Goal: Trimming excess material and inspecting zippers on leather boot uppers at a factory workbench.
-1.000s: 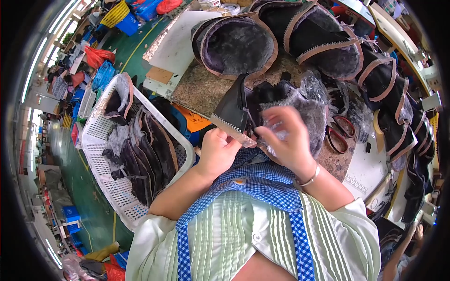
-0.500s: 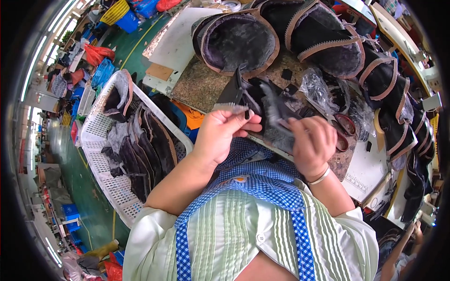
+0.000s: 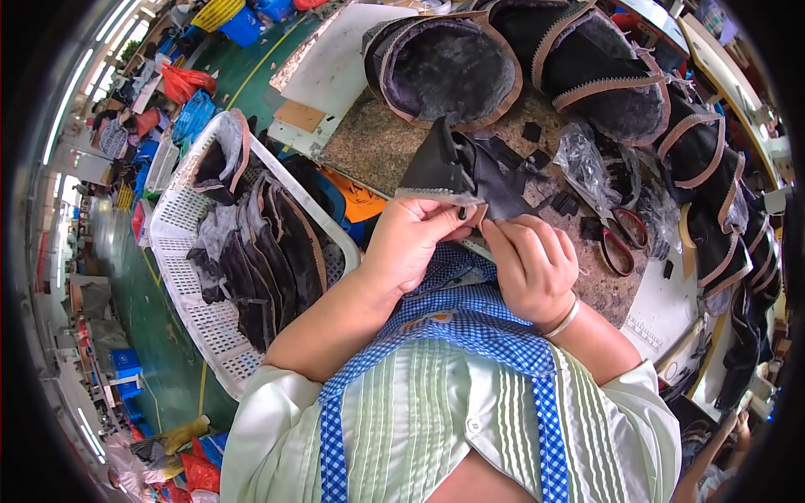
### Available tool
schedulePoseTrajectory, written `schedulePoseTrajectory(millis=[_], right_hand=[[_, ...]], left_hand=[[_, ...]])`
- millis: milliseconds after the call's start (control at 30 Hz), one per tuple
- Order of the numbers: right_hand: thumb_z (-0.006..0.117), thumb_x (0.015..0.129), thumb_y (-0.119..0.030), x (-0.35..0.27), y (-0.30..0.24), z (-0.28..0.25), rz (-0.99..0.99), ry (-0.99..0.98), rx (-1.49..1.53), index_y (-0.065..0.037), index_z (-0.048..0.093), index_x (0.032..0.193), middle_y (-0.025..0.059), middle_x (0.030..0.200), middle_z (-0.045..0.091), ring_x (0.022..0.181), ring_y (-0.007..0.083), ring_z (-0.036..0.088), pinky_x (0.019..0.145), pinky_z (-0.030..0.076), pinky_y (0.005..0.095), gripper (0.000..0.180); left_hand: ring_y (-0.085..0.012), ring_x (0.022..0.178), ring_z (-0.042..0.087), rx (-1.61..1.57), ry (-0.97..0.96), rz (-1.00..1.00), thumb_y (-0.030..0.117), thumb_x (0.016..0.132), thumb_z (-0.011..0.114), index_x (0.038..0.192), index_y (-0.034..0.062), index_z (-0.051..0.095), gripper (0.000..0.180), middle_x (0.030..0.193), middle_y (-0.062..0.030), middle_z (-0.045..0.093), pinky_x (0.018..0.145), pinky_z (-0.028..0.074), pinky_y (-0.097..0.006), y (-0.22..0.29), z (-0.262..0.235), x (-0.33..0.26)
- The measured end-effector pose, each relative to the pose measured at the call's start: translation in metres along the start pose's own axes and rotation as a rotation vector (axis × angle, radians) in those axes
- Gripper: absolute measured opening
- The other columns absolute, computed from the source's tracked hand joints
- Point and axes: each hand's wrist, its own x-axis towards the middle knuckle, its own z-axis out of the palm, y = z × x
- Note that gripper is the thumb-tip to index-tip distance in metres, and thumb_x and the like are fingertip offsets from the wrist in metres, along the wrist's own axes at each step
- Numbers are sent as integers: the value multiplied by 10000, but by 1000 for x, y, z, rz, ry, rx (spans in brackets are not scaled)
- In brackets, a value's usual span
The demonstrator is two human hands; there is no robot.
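Observation:
A black boot upper (image 3: 440, 168) with a pale zigzag-trimmed edge rests near the front of the work table. My left hand (image 3: 411, 243) is closed, its thumb and fingers pinching that edge. Close beside it, my right hand (image 3: 532, 264) is also closed, with thumb and forefinger on the black material at the same edge. The fingertips nearly meet there, at a small tan bit of trim. To the right lie scissors (image 3: 618, 253) with red and black handles, next to crumpled clear plastic (image 3: 584, 163).
Fur-lined black boot shafts (image 3: 453, 67) with tan zigzag edges line the table's back and right. A white perforated basket (image 3: 189, 289) at left holds several dark boot pieces (image 3: 268, 251). Small black scraps (image 3: 532, 132) lie on the mottled board (image 3: 360, 138).
My right hand has moved left to meet my left hand at the edge. The black material, blurred and lifted before, now lies spread out beyond my fingers.

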Motion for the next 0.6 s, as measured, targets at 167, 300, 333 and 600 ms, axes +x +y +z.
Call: schedulePoseTrajectory(millis=[167, 300, 333, 600], right_hand=[[619, 704, -122, -1, 3, -1, 4, 14, 75, -28, 662, 943, 55, 901, 623, 820, 188, 625, 653, 458, 281, 260], [638, 684, -129, 1, 9, -4, 71, 15, 54, -45, 664, 925, 50, 906, 627, 818, 196, 623, 660, 462, 301, 257], [643, 681, -130, -1, 9, -4, 10, 33, 20, -46, 666, 910, 51, 907, 628, 821, 194, 619, 662, 461, 297, 245], [659, 642, -142, 6, 5, -6, -90, 4, 18, -50, 703, 872, 33, 894, 646, 792, 173, 614, 636, 457, 274, 252]], left_hand=[[-186, 855, 668, -94, 8, -68, 58, 905, 617, 1007, -19, 640, 131, 931, -80, 674, 845, 552, -332, 3, -2, 2], [-182, 869, 665, -30, 4, -12, 65, 908, 617, 1013, -14, 635, 133, 938, -74, 670, 853, 551, -338, 1, -2, 2], [-179, 877, 664, -26, -7, -21, 64, 908, 617, 1002, -11, 634, 122, 940, -72, 669, 854, 551, -340, 3, -1, 1], [-137, 831, 644, 65, 2, -62, 44, 912, 607, 905, 23, 628, 30, 899, -52, 662, 819, 538, -298, 4, -4, 3]])
